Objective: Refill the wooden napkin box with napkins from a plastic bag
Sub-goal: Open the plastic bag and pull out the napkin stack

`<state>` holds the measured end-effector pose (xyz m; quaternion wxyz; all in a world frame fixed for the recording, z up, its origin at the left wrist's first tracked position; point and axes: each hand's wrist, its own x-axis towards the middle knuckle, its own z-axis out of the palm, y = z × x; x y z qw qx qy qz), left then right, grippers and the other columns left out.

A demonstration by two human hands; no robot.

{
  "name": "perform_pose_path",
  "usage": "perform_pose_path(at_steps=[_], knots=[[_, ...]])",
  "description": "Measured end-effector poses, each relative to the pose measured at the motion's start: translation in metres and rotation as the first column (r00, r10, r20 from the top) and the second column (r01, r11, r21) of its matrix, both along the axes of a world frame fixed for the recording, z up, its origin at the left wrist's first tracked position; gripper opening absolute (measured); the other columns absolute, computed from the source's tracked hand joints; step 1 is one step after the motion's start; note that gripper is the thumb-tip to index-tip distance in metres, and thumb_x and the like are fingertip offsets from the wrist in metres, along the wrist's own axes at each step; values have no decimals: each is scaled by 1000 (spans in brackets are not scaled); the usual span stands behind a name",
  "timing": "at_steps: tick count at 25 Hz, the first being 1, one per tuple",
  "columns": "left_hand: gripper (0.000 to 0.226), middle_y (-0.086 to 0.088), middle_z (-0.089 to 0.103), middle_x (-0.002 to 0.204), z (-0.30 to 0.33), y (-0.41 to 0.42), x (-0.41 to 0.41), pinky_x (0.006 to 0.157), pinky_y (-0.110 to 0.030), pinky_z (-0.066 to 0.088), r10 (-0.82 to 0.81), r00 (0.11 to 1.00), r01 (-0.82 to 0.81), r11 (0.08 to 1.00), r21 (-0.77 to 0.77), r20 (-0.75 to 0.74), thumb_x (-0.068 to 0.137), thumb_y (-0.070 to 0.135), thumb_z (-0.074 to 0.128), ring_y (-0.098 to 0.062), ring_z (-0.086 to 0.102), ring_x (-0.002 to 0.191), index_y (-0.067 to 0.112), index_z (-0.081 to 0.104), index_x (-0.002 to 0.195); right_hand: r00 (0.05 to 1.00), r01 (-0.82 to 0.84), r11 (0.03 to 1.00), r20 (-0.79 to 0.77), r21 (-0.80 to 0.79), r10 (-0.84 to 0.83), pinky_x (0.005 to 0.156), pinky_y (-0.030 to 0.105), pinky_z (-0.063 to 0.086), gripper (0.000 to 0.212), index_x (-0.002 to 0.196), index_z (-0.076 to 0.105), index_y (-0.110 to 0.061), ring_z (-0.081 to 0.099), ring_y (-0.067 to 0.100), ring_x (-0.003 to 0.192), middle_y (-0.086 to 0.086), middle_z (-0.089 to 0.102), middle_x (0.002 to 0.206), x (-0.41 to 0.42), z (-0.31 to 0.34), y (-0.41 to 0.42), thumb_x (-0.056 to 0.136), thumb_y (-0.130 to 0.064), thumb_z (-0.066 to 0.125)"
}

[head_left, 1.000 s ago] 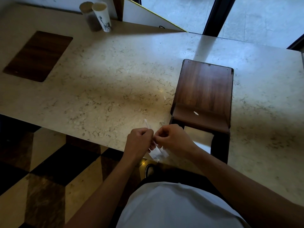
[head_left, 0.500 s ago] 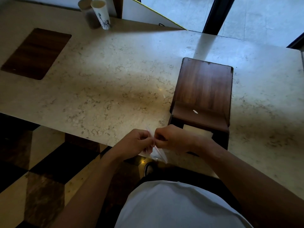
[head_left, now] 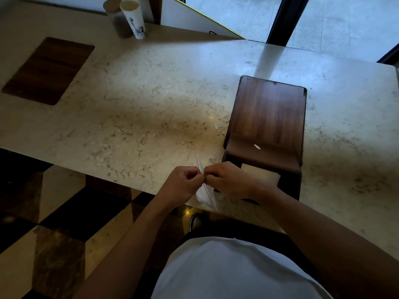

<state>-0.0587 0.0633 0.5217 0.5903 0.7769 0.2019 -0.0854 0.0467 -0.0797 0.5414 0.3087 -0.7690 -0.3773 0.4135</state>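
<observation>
Across most of the view runs a pale marble table (head_left: 151,100), its near edge slanting from nine o'clock down toward five o'clock, with a checkered dark-and-tan floor (head_left: 54,223) showing below it at seven o'clock. At three o'clock from the centre stands the wooden napkin box (head_left: 267,117), dark brown, its lid tipped open and leaning away, with a small white scrap lying on the lid's inner face. A low stack of white napkins (head_left: 261,176) shows inside the box's open near end, just beside the right wrist. Toward ten o'clock a dark wooden inset panel (head_left: 47,70) lies flush in the tabletop, well apart from the box. At twelve o'clock, near the far edge, a tall paper cup (head_left: 133,18) with a dark printed motif stands upright, touching or just beside a second brownish cup (head_left: 115,16) behind it. At six o'clock, over the table's near edge, the left hand (head_left: 183,186) and the right hand (head_left: 228,180) meet knuckle to knuckle, each curled with thumb and forefinger pinching the top of a clear plastic bag (head_left: 205,194). The bag hangs between and below the hands, thin and edge-on, with a red line along its seal; its top corner pokes up just above the fingers. Whether the seal is parted cannot be told. White contents show faintly through the plastic.
</observation>
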Motion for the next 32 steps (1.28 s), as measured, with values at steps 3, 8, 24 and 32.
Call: perform_pose_path(at_steps=[3,8,24,32], knots=[[31,-12,51,58,1,3,1,57,-35,38,-4,1000,4,999,53,0,90,9,56,-20,44,54,5,58,60,1000,22,1000,21,-11,-21,62,43,49,28,90,68,2,54,21,62,17,63,76,0,-3,2,102,-16,51],[36,-1,41,49,-1,1,4,46,-21,28,47,999,-48,978,203,5,84,14,61,-7,32,45,9,46,52,989,109,994,98,30,-112,54,38,39,34,68,59,-1,43,17,52,13,54,63,0,-6,2,98,-14,53],[38,0,35,43,21,30,3,46,-28,29,19,985,92,786,612,-173,71,36,63,-13,30,40,13,47,45,871,204,978,465,-51,-158,52,43,54,28,66,60,-8,48,17,48,10,63,61,34,9,-21,86,-26,68],[45,3,27,42,33,25,13,47,-27,23,-106,961,258,679,688,-256,75,27,65,-15,24,42,14,34,46,781,242,970,598,-22,-182,55,37,54,29,67,59,-13,57,20,52,4,62,61,33,7,-21,90,-29,67]])
